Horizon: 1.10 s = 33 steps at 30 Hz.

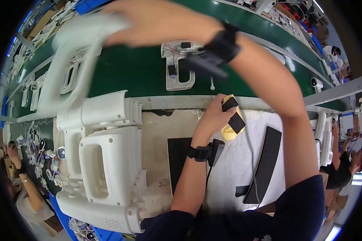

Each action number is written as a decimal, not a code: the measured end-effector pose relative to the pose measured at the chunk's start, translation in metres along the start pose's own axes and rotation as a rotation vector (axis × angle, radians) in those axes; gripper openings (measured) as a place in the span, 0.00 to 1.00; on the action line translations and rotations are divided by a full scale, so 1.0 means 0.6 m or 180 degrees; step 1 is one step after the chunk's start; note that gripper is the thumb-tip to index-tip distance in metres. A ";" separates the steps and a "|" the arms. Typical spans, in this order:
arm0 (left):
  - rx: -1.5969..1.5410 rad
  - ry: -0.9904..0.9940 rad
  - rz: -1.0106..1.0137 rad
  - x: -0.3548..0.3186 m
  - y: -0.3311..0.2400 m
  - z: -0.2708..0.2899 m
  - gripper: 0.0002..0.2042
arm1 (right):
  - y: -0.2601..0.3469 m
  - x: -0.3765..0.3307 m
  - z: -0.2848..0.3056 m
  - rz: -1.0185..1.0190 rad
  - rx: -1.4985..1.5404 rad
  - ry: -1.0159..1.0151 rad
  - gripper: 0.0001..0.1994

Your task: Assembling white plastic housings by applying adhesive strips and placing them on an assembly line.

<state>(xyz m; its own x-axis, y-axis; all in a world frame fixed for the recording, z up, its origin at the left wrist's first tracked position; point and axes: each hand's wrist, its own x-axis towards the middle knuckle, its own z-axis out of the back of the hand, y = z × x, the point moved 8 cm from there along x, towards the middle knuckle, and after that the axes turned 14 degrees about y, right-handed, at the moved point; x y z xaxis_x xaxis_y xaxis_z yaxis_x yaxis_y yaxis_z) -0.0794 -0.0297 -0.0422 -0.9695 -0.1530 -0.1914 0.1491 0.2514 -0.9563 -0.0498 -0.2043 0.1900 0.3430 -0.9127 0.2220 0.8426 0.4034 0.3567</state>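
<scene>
My right arm reaches across to the far left, where my right hand [149, 22] grips a white plastic housing shell [78, 34] with a handle opening. Both are smeared by motion. Nearer me, my left hand [211, 118] is closed on a yellow backing sheet [230, 134] carrying black foam pads [237, 122]. Beyond it, on the green belt [140, 76], lies an opened white housing half [181, 85] with thin wires and black pads inside. A small white stick-like part [212, 85] lies to its right.
Several white housing shells [116, 160] are stacked left of the worktop [155, 172]. A curved black strip [265, 164] and a cable [250, 146] lie at right. Small wired parts [40, 148] cover the left side. Co-workers are at the left [32, 197] and right [340, 168].
</scene>
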 end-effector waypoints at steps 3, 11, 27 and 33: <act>0.0090 -0.0004 -0.0169 0.000 0.004 0.004 0.22 | -0.137 -0.093 0.017 0.0155 -0.0327 -0.0255 0.32; 0.0413 -0.0129 0.0041 -0.014 -0.005 0.015 0.22 | -0.279 -0.221 -0.085 -0.0967 -0.0279 0.1324 0.36; 0.0334 -0.0069 0.0142 -0.007 0.003 0.006 0.23 | -0.318 -0.240 -0.091 -0.1139 -0.0196 0.1390 0.36; 0.0390 -0.0063 0.0082 -0.011 -0.005 0.008 0.22 | -0.314 -0.251 -0.111 -0.1270 -0.0163 0.1587 0.37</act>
<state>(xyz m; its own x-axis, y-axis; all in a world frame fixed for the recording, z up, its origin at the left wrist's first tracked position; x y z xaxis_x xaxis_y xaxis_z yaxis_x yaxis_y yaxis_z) -0.0724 -0.0339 -0.0390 -0.9612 -0.1671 -0.2194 0.1977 0.1371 -0.9706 -0.2325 -0.1473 0.0289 0.1404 -0.9175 -0.3721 0.9599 0.0340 0.2782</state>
